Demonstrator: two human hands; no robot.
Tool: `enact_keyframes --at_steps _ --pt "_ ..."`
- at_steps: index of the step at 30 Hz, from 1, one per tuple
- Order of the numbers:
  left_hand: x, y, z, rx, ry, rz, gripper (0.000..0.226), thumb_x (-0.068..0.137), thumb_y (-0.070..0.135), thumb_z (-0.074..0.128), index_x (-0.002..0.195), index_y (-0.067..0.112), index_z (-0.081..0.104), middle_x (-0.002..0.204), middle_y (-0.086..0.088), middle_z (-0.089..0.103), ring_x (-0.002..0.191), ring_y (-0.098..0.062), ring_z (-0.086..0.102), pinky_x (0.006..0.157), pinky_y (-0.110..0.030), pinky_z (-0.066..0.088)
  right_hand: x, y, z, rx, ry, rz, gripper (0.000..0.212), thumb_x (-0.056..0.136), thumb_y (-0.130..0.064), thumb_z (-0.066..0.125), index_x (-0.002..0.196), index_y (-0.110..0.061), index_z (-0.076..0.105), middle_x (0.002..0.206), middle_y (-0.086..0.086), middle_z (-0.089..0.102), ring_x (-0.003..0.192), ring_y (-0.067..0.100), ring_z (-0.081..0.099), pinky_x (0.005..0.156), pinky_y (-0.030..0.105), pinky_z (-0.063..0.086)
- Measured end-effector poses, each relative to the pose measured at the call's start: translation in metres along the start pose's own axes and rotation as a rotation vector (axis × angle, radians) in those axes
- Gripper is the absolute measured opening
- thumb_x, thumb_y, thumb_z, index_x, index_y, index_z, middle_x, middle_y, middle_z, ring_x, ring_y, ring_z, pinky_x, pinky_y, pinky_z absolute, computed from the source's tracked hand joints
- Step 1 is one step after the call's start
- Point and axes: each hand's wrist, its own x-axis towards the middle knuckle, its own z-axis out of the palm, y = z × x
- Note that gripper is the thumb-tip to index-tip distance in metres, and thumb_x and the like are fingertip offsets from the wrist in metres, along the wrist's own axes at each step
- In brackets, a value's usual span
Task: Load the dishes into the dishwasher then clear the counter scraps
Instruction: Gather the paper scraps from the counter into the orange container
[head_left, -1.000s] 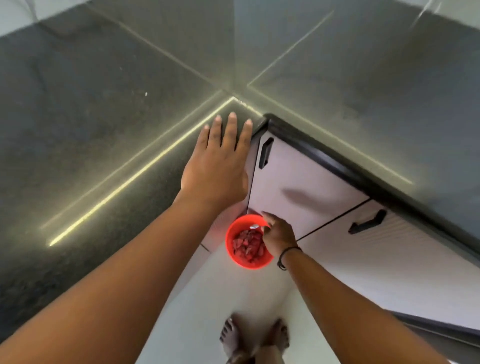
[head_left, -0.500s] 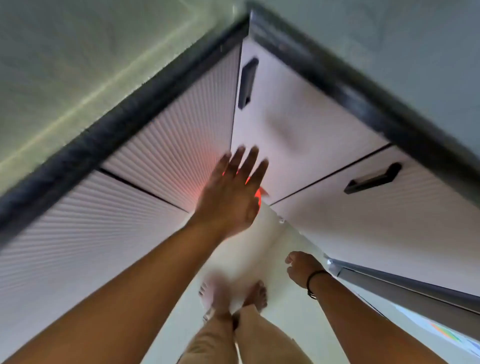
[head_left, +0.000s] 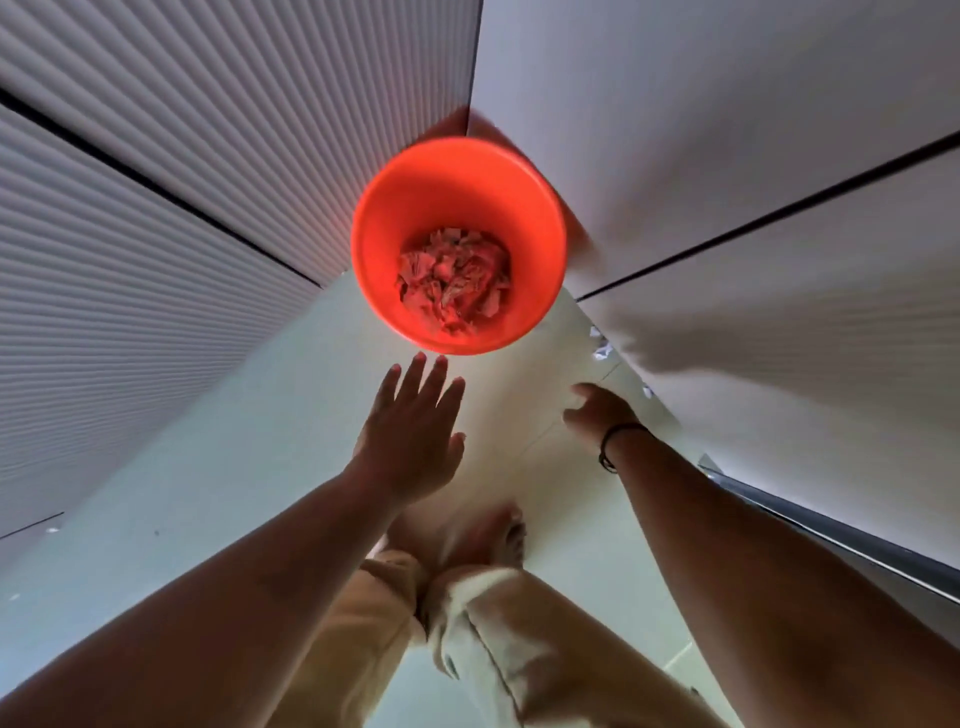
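— Empty, both: your left hand (head_left: 410, 441) spreads flat, fingertips just short of the orange bin (head_left: 458, 244); your right hand (head_left: 597, 410) hangs loosely curled.
— Bin?
— On the floor (head_left: 218, 467) in the cabinet (head_left: 182, 156) corner, crumpled scraps (head_left: 452, 283) inside. Half a second ago your left hand hid it. Scrap details blurred.

Person: bare arms, sleeveless in view; black band (head_left: 615, 446) on right wrist; tan trousers (head_left: 483, 639); bare feet (head_left: 483, 535).
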Motion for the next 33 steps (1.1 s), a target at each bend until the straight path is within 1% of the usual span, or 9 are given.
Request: enact_keyframes --at_steps 4,7,10,13,16,19,26,29,33 --pt "0.027 -0.014 0.009 -0.044 0.276 0.191 0.047 0.08 0.031 0.065 0.123 0.014 0.063 0.123 -0.011 0.062 0.113 -0.033 0.058 0.096 -0.046 0.043 0.072 -0.002 0.017 0.051 0.035 0.068 0.067 0.091 -0.023 0.048 0.152 -0.024 0.022 0.153 0.015 0.031 0.139 0.03 0.033 0.108 0.037 0.036" --pt "0.031 -0.029 0.011 -0.067 0.41 0.299 0.027 0.081 0.026 0.063 0.106 0.018 0.068 0.097 -0.004 0.064 0.083 -0.027 0.061 0.072 -0.036 0.044 0.117 -0.004 0.023 0.126 0.078 0.145 0.073 0.092 -0.023 0.049 0.153 -0.034 0.012 0.16 0.013 -0.006 0.138 0.033 0.034 0.107 0.038 0.037" --pt "0.026 -0.042 0.015 -0.087 0.39 0.342 0.018 0.083 0.025 0.062 0.098 0.019 0.07 0.091 -0.001 0.063 0.077 -0.024 0.059 0.067 -0.034 0.045 0.151 -0.005 0.024 0.143 0.138 0.185 0.078 0.092 -0.029 0.051 0.152 -0.04 0.003 0.158 0.017 -0.016 0.143 0.037 0.019 0.114 0.041 0.027" --pt "0.024 -0.052 0.02 -0.096 0.36 0.352 0.016 0.084 0.024 0.06 0.095 0.019 0.071 0.092 -0.001 0.064 0.078 -0.023 0.061 0.068 -0.034 0.047 0.169 -0.005 0.033 0.087 0.216 0.149 0.078 0.096 -0.031 0.049 0.152 -0.032 -0.004 0.158 0.022 -0.006 0.145 0.039 0.0 0.118 0.047 0.013" --pt "0.021 -0.054 0.022 -0.118 0.329 0.354 0.016 0.083 0.023 0.06 0.094 0.018 0.072 0.092 -0.001 0.066 0.078 -0.023 0.063 0.068 -0.033 0.049 0.167 0.0 0.037 0.057 0.335 0.098 0.063 0.092 -0.008 0.047 0.15 -0.013 0.023 0.15 0.021 0.032 0.134 0.038 0.036 0.102 0.044 0.039" --pt "0.013 -0.053 0.02 -0.131 0.277 0.324 0.02 0.085 0.025 0.055 0.096 0.018 0.071 0.095 -0.001 0.066 0.08 -0.023 0.064 0.069 -0.033 0.05 0.151 0.002 0.034 -0.087 0.391 0.073 0.034 0.09 -0.003 0.044 0.121 -0.006 0.058 0.121 0.018 0.061 0.113 0.036 0.057 0.088 0.039 0.048" --pt "-0.031 -0.036 -0.008 -0.221 0.219 0.208 0.02 0.087 0.027 0.054 0.099 0.02 0.068 0.099 0.001 0.062 0.083 -0.023 0.062 0.071 -0.036 0.049 0.066 0.001 0.03 -0.026 0.339 0.019 0.019 0.086 -0.019 0.064 0.099 -0.009 0.074 0.104 0.011 0.07 0.099 0.028 0.064 0.072 0.024 0.045" --pt "-0.049 -0.029 -0.017 -0.251 0.182 0.189 0.022 0.087 0.029 0.052 0.099 0.021 0.068 0.098 0.002 0.062 0.083 -0.023 0.062 0.07 -0.036 0.049 0.026 0.004 0.029 0.205 0.304 0.111 0.019 0.084 -0.025 0.066 0.092 -0.011 0.076 0.099 0.01 0.072 0.089 0.024 0.064 0.063 0.019 0.039" --pt "-0.057 -0.021 -0.036 -0.267 0.175 0.143 0.017 0.086 0.024 0.06 0.1 0.019 0.068 0.097 0.001 0.062 0.084 -0.025 0.062 0.072 -0.037 0.05 -0.028 -0.013 0.018 0.535 0.219 0.071 0.02 0.09 -0.016 0.063 0.106 -0.008 0.072 0.115 0.009 0.07 0.105 0.023 0.065 0.088 0.028 0.051"
